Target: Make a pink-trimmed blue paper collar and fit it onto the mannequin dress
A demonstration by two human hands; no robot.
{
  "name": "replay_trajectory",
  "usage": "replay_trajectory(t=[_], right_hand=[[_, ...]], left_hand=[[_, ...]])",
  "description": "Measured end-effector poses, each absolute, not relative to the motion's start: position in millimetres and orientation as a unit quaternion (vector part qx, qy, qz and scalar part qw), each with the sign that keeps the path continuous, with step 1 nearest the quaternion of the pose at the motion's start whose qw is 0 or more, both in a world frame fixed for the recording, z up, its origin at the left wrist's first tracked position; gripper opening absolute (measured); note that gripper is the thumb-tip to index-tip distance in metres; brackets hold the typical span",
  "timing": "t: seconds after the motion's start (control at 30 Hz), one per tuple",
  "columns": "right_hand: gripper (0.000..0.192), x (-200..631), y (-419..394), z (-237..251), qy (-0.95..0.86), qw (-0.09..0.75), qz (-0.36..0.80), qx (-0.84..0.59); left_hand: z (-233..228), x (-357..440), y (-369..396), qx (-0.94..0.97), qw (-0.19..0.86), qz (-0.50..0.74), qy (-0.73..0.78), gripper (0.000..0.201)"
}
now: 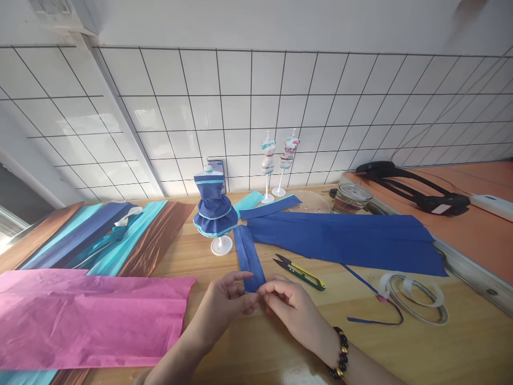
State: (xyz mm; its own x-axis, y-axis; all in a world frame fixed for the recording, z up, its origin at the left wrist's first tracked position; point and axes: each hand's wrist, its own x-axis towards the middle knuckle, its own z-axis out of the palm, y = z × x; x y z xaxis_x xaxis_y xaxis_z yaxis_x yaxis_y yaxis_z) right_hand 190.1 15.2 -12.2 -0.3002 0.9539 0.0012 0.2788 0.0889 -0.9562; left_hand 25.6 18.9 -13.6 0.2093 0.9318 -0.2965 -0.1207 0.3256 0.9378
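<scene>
Low in the centre of the frame, my left hand [224,305] and my right hand [290,305] meet at the near end of a narrow blue paper strip [248,256]. Both hands pinch that end between thumb and fingertips; the end itself is mostly hidden under my fingers, so I cannot tell whether it is folded there. The strip runs away from me across the wooden table [460,342] toward the middle of the frame. My right wrist wears a dark bead bracelet [340,361], and both forearms are cut off by the bottom edge.

Just beyond the far end of the strip stands a small mannequin in a blue ruffled dress [213,211]. To the right of the strip lie thread snips [298,271] with yellow and green handles, and behind them a large sheet of blue paper [344,240]. At lower right sits a roll of clear tape [417,299]. A pink sheet [88,318] fills the lower left and runs out of the frame. Striped sheets in teal, blue and brown [104,235] lie at middle left. Two small bare mannequins [276,160] stand against the tiled wall, their printed patterns too small to make out. A glass jar [350,197] at upper right holds something I cannot identify.
</scene>
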Motion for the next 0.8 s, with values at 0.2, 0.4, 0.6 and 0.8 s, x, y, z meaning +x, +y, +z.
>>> replay_trajectory(t=[0.2,0.4,0.6,0.8], right_hand=[[0.018,192.3,18.8,-16.8,-0.609,0.348,0.512,-0.496],[0.023,197.0,20.2,-14.5,-0.674,0.368,0.435,-0.469],[0.02,198.5,20.7,-16.1,-0.722,0.381,0.361,-0.45],[0.016,199.4,21.0,-16.8,-0.747,0.383,0.316,-0.443]], left_hand=[[-16.7,24.8,18.5,0.421,0.65,0.411,0.48,0.042],[-18.4,22.0,20.6,0.477,0.618,0.421,0.462,0.025],[-17.3,20.3,18.5,0.56,0.521,0.399,0.506,0.019],[-20.5,16.0,18.1,0.637,0.396,0.368,0.55,0.015]])
